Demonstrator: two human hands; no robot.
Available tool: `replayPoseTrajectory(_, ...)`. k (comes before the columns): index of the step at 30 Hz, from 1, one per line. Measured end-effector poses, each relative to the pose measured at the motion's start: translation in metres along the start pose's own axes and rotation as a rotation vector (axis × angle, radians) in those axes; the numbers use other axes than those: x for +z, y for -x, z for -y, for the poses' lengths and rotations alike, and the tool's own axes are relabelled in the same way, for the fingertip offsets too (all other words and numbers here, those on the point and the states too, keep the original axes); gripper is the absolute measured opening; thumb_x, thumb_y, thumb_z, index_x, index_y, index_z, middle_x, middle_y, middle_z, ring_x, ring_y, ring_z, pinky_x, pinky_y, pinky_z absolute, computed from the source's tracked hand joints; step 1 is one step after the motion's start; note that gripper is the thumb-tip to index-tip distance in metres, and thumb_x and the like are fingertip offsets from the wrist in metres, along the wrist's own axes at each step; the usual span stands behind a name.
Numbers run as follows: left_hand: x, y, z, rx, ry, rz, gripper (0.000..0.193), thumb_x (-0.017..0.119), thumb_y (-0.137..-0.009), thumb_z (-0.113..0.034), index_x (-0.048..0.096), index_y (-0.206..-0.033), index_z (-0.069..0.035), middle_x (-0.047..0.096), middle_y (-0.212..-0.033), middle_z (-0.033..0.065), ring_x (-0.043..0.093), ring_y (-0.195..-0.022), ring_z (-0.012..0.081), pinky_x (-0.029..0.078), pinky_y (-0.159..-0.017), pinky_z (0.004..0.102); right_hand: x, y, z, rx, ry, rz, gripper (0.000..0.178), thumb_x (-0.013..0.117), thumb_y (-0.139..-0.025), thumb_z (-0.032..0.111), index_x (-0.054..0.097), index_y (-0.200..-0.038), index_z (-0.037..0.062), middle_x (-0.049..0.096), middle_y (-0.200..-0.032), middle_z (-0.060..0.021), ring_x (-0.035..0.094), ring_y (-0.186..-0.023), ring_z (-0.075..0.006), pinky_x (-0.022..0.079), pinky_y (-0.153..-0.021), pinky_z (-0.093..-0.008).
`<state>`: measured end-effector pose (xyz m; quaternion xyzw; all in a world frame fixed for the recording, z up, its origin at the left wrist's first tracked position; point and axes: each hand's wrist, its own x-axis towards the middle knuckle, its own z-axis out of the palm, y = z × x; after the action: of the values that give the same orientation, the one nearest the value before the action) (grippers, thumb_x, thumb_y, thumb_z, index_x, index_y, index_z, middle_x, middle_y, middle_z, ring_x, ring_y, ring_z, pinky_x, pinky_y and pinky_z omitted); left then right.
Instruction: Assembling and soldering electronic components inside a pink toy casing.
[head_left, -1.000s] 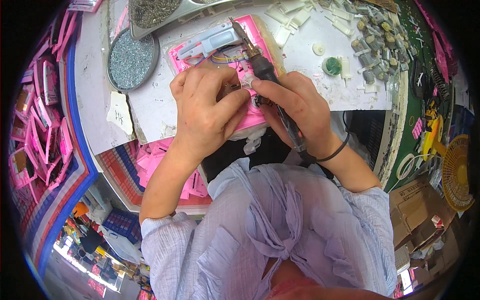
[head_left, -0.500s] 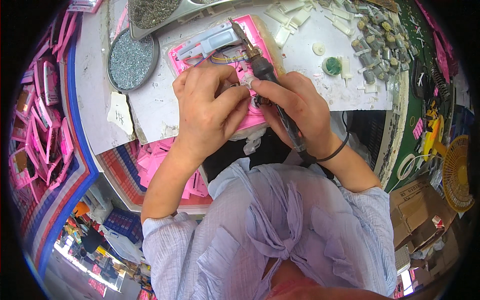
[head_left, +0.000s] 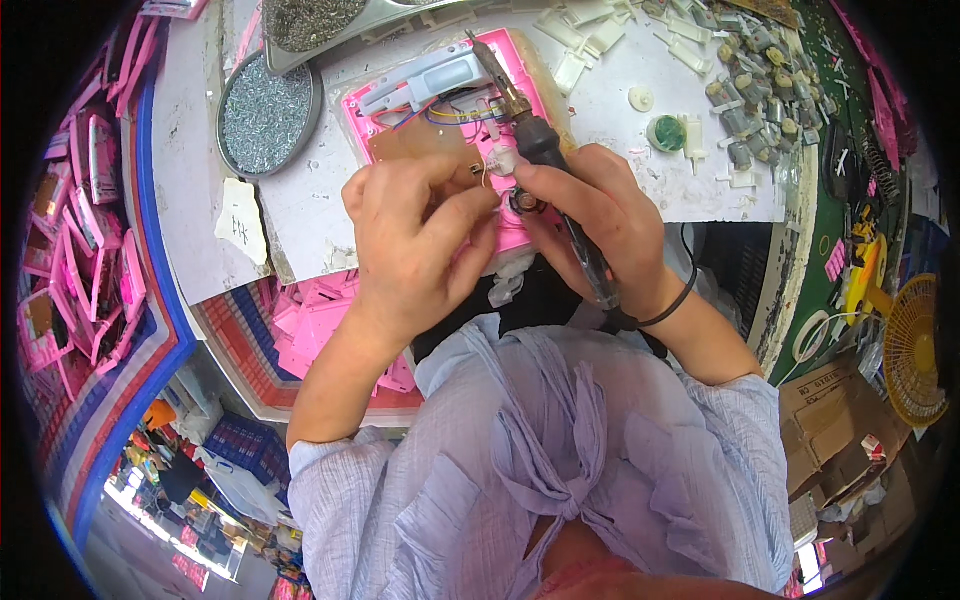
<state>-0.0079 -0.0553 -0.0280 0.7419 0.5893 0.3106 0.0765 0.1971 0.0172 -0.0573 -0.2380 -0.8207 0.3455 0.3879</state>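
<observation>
My right hand (head_left: 600,215) is closed around a soldering iron (head_left: 545,150), its worn metal tip pointing away past the far side of the work. Beneath both hands lies an open pink plastic casing (head_left: 520,60) with a grey-white insert (head_left: 440,80) and thin coloured wires (head_left: 455,112). My left hand (head_left: 415,235) is closed, with thumb and forefinger pinched over the casing; what sits between them is too small to make out. A brown circuit board (head_left: 425,143) shows just beyond its knuckles. Close to my right thumb is a small whitish round piece (head_left: 502,160).
A round dish of small screws (head_left: 268,115) stands at left, beside a metal tray (head_left: 385,22). Several small motors (head_left: 750,110), white plastic parts (head_left: 690,55) and a green roll (head_left: 665,132) lie at right. Pink casings (head_left: 80,270) are heaped far left; a yellow fan (head_left: 912,350) stands far right.
My left hand has drawn slightly nearer to me, and the brown circuit board shows beyond it. The iron stays in my right hand and has barely shifted.
</observation>
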Motion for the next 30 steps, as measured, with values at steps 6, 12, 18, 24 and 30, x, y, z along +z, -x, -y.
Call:
replayPoseTrajectory(6, 0.005, 0.012, -0.015, -0.071, -0.003, 0.003, 0.019, 0.083, -0.073, -0.016, 0.073, -0.089, -0.015, 0.063, -0.105, 0.0006, 0.056, -0.089, 0.0211, 0.034, -0.085, 0.0401, -0.001, -0.005, 0.000, -0.101, 0.039, -0.116, 0.068, 0.077, -0.069, -0.004, 0.065, -0.134, 0.0117, 0.062, -0.092, -0.0051, 0.060, -0.079, -0.0269, 0.047, -0.075, -0.0369)
replayPoseTrajectory(12, 0.008, 0.021, -0.025, -0.138, -0.019, -0.038, 0.020, 0.083, -0.072, -0.016, 0.074, -0.091, -0.015, 0.061, -0.101, 0.0002, 0.056, -0.092, 0.0215, 0.033, -0.085, 0.0402, -0.001, -0.002, -0.001, -0.068, 0.059, -0.065, 0.069, 0.077, -0.068, -0.006, 0.065, -0.133, 0.0123, 0.062, -0.092, -0.0038, 0.060, -0.078, -0.0261, 0.048, -0.075, -0.0368)
replayPoseTrajectory(18, 0.009, 0.023, -0.027, -0.190, -0.034, -0.060, 0.021, 0.083, -0.072, -0.015, 0.075, -0.091, -0.015, 0.061, -0.102, 0.0003, 0.056, -0.093, 0.0217, 0.033, -0.086, 0.0408, 0.007, -0.005, 0.000, -0.079, 0.049, -0.023, 0.069, 0.077, -0.066, -0.005, 0.065, -0.132, 0.0120, 0.063, -0.094, -0.0061, 0.061, -0.079, -0.0275, 0.049, -0.077, -0.0372)
replayPoseTrajectory(24, 0.012, 0.020, -0.025, -0.180, -0.063, -0.108, 0.022, 0.083, -0.075, -0.020, 0.075, -0.094, -0.016, 0.061, -0.102, -0.0003, 0.055, -0.095, 0.0214, 0.031, -0.086, 0.0414, -0.009, -0.001, 0.005, -0.087, 0.064, -0.124, 0.062, 0.080, -0.069, -0.012, 0.065, -0.127, 0.0030, 0.068, -0.094, -0.0093, 0.064, -0.075, -0.0280, 0.052, -0.079, -0.0400)
replayPoseTrajectory(30, 0.020, 0.003, -0.033, -0.191, -0.148, -0.082, 0.026, 0.087, -0.073, -0.024, 0.075, -0.096, -0.018, 0.061, -0.097, -0.0001, 0.054, -0.094, 0.0209, 0.030, -0.086, 0.0399, -0.031, 0.007, 0.010, -0.014, 0.033, -0.194, 0.057, 0.080, -0.073, -0.014, 0.062, -0.126, -0.0017, 0.069, -0.091, -0.0127, 0.067, -0.078, -0.0267, 0.053, -0.084, -0.0408)
